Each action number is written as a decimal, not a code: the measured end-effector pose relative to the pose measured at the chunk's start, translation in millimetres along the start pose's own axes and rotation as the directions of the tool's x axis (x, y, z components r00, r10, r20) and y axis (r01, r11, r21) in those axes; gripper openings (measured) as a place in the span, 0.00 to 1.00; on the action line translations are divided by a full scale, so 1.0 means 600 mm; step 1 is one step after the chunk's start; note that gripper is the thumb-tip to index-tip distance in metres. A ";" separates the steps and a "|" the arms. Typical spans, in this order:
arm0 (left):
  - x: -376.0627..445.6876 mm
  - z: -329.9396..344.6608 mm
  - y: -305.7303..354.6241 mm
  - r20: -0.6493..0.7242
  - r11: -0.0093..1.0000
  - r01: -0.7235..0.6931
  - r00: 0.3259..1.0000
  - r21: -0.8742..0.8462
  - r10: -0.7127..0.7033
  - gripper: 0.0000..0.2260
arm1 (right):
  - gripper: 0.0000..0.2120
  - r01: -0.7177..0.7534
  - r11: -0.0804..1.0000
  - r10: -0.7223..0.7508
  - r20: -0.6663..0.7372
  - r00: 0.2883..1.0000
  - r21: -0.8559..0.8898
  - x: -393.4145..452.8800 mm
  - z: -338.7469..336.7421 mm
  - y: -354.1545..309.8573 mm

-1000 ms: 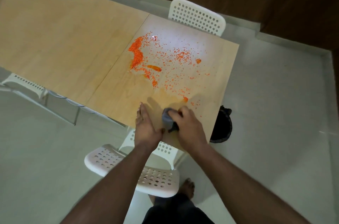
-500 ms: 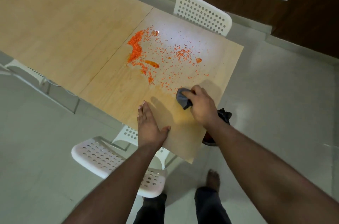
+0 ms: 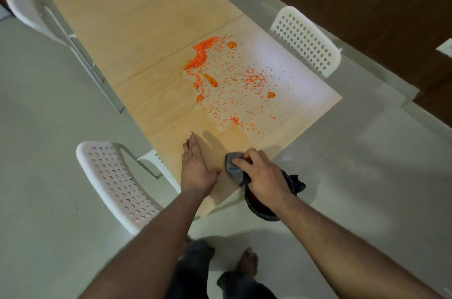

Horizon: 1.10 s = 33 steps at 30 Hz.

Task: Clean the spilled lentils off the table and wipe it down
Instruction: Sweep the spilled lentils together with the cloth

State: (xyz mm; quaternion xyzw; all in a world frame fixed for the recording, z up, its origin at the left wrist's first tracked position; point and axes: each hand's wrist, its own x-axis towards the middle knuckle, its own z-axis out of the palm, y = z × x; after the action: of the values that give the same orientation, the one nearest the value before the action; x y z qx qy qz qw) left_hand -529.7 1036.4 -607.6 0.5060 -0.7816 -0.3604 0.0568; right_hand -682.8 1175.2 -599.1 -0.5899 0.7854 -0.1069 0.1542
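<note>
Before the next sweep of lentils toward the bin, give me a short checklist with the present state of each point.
1. Right hand grips the cloth: ok.
2. Left hand flat on the table, apart from the cloth: ok.
3. Bin sits below the table's near edge, under the right hand: ok.
4. Lentils cleared: not ok, most remain in the middle.
5. Strip between cloth and lentils free of things: ok.
6. Room left in the bin: cannot tell.

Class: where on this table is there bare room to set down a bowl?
Bare: the far table panel beyond the seam, and the pale strip by the far chair. Crowded: the middle with lentils, and the near corner with the left hand, right hand and cloth.
</note>
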 end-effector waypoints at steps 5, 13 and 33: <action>-0.008 0.018 0.029 -0.020 0.999 0.033 0.999 -0.021 -0.034 0.57 | 0.25 -0.032 0.999 0.031 -0.052 0.998 -0.015 0.079 -0.043 0.075; 0.003 0.057 0.084 -0.047 0.991 0.037 0.998 -0.127 -0.043 0.53 | 0.28 0.032 0.999 -0.028 -0.102 0.994 0.044 0.134 -0.086 0.100; 0.019 0.136 0.180 -0.204 0.966 0.206 0.950 -0.156 -0.236 0.55 | 0.28 0.220 0.973 -0.216 0.047 0.975 -0.073 0.232 -0.153 0.211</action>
State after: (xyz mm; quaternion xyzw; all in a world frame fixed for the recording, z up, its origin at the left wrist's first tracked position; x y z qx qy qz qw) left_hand -653.4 1093.2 -603.5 0.6224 -0.6831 -0.3571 0.1359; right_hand -865.6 1075.6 -574.1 -0.6801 0.7163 -0.0809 0.1337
